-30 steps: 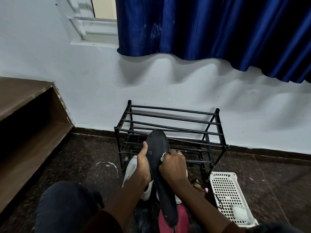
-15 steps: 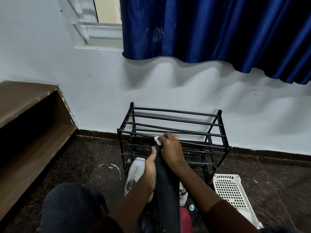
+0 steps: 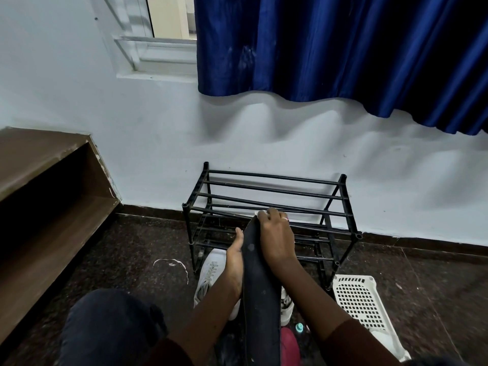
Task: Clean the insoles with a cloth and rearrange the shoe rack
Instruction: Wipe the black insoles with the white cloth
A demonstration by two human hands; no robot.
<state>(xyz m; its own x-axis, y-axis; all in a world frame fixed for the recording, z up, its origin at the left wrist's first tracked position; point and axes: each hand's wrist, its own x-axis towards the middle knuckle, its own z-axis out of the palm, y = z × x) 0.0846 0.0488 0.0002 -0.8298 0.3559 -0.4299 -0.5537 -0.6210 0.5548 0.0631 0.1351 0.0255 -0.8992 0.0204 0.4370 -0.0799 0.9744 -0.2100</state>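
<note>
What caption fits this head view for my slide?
Left hand holds black insole; right hand presses white cloth on its tip, before shoe rack.

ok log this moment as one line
step: wiping insole | left hand: grips black insole | right hand: holds white cloth on insole's far end | shoe rack: behind hands | white sneaker: floor, beside insole

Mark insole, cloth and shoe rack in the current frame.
insole (image 3: pixel 260 286): head view, bare black middle of its length.
cloth (image 3: pixel 260 213): head view, white corner showing at the insole's far tip.
shoe rack (image 3: pixel 272 177): head view, rearmost top bar.
</note>
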